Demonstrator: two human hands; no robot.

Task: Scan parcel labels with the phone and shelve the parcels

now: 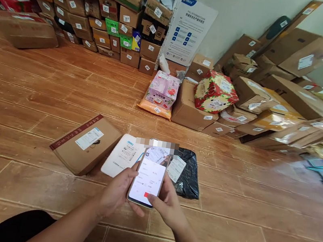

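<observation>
A smartphone [148,178] with a lit screen is held between both hands, above the floor. My left hand [118,191] wraps its left side and lower back. Along the right side lies my right hand [170,204], its thumb touching the red button low on the screen. Behind the phone, a white flat mailer [123,156] and a black plastic parcel [188,174] with a white label lie on the floor, both partly covered. To their left rests a brown cardboard box [86,144] with a dark red tape strip and a label.
Labelled boxes [130,56] are stacked under a shelf at the back left. A pink box [163,89], a red patterned box [216,92] and several cartons [268,125] line the wall to the right. Another box [25,32] sits at far left. A notice [188,31] leans against the wall.
</observation>
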